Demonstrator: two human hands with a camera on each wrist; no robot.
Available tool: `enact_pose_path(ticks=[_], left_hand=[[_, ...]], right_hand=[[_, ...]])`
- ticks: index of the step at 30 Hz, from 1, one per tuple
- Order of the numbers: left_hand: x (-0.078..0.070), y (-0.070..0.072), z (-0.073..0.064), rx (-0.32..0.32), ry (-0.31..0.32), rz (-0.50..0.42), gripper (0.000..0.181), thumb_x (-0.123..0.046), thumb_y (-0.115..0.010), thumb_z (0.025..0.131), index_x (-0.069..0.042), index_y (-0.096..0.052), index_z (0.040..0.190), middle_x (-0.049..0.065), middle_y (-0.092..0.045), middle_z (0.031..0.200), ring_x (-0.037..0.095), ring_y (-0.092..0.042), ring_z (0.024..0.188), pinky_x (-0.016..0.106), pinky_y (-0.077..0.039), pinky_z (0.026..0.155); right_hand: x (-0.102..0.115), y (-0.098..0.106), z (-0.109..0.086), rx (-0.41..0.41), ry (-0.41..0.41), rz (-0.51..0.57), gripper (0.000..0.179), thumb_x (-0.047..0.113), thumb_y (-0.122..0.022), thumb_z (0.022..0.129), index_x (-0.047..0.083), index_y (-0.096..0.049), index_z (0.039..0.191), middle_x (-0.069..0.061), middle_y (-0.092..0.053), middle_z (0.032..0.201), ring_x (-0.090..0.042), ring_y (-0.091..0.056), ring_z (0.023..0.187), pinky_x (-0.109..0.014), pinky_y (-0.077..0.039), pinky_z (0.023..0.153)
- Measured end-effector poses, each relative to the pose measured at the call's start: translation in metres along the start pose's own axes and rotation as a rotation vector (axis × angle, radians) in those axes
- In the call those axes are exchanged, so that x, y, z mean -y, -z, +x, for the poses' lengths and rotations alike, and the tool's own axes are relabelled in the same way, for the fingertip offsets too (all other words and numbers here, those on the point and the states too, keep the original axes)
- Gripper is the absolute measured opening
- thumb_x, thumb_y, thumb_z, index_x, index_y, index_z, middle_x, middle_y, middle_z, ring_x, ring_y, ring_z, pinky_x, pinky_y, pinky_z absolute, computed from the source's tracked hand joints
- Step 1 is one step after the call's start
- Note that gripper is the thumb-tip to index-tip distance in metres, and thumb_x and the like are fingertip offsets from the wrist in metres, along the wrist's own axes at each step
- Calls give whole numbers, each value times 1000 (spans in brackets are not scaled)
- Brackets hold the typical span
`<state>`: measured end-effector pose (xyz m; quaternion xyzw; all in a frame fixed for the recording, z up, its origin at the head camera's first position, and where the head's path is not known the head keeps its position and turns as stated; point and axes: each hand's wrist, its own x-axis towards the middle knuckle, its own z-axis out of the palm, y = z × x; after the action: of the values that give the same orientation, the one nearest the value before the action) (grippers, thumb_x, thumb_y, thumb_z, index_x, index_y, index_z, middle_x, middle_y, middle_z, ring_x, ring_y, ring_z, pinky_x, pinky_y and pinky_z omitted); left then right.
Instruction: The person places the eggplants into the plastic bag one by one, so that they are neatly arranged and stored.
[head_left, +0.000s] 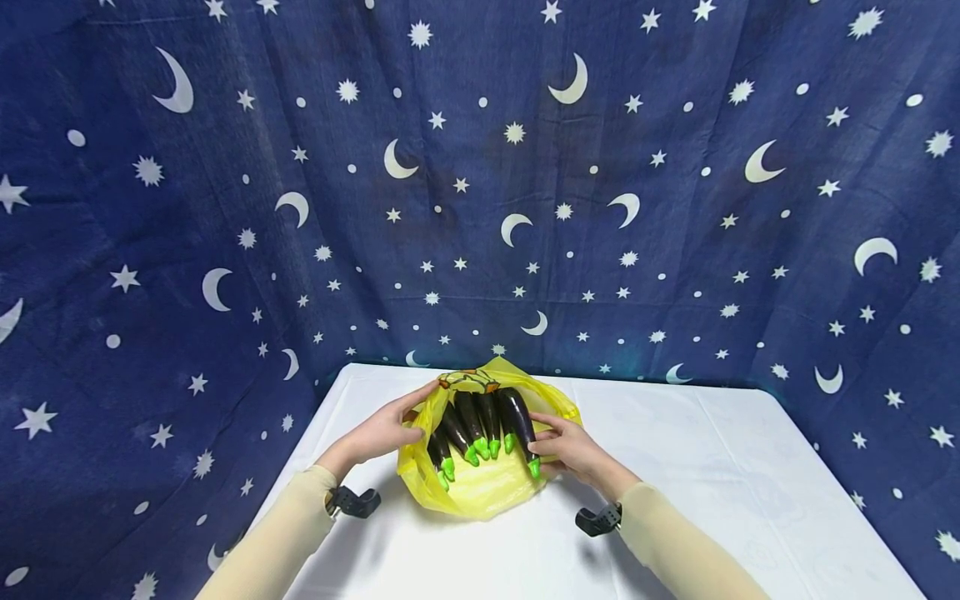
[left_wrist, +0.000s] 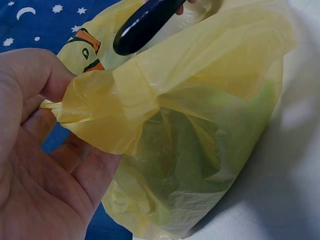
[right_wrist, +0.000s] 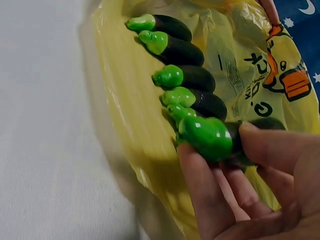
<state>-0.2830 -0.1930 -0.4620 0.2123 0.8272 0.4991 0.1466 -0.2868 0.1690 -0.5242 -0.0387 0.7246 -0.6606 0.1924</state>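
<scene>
A yellow plastic bag (head_left: 480,496) lies wide open toward me, with several dark purple eggplants (right_wrist: 180,52) in a row inside it, their green caps facing its mouth. My left hand (head_left: 382,429) holds the bag's left rim; the left wrist view shows the gathered yellow film (left_wrist: 100,110) between thumb and fingers. At the right side of the mouth, my right hand (head_left: 573,454) grips one eggplant (head_left: 517,417) near its green cap, thumb on one side and fingers on the other. This eggplant sits above the others, its dark end pointing into the bag.
The bag stands on a white cloth-covered table (head_left: 712,483). Behind and at the sides hangs a dark blue curtain (head_left: 480,250) with white moons and stars. A black wrist strap mount (head_left: 356,502) is on the left wrist, and another (head_left: 597,521) on the right.
</scene>
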Motion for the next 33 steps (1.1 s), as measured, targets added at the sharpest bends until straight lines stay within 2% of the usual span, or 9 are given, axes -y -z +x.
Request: enact_pose_path(ticks=[5,9,19,26,33], left_hand=[[-1,0,0,0,-5,-4,89,-4,-64,87,-30,-28,163,-3,-31,165,28,-55,127,41,-46,102],[-1,0,0,1,-3,-5,89,-4,-64,87,-31,-28,163,-3,-31,165,29,-54,129,41,-46,102],[0,0,0,0,-4,-10,89,-3,-64,87,-28,-27,164,-4,-30,165,28,-54,130,42,-46,104],[0,0,1,2,-11,-8,88,-3,-64,87,-27,-27,164,-4,-28,166,29,-52,134,45,-43,109],[1,-2,2,15,-39,-17,89,0,-63,86,-24,-26,164,1,-29,166,30,-54,131,39,-46,102]], right_hand=[[-2,-9,5,-65,20,0,73,1,-72,89,4,-41,155,-20,-69,120,-23,-70,86,-46,-60,73],[-4,-16,10,-116,36,-18,71,-2,-71,88,2,-43,154,-20,-68,115,-22,-68,82,-46,-60,69],[-2,-29,21,-286,-2,-67,70,-2,-72,87,2,-45,152,-19,-62,109,-26,-67,84,-42,-60,65],[-2,-32,27,-336,-15,-74,70,-3,-69,89,0,-41,153,-22,-60,112,-27,-66,87,-42,-60,67],[-5,-35,30,-374,-11,-137,70,-1,-69,90,-3,-39,153,-29,-59,122,-27,-66,88,-41,-60,67]])
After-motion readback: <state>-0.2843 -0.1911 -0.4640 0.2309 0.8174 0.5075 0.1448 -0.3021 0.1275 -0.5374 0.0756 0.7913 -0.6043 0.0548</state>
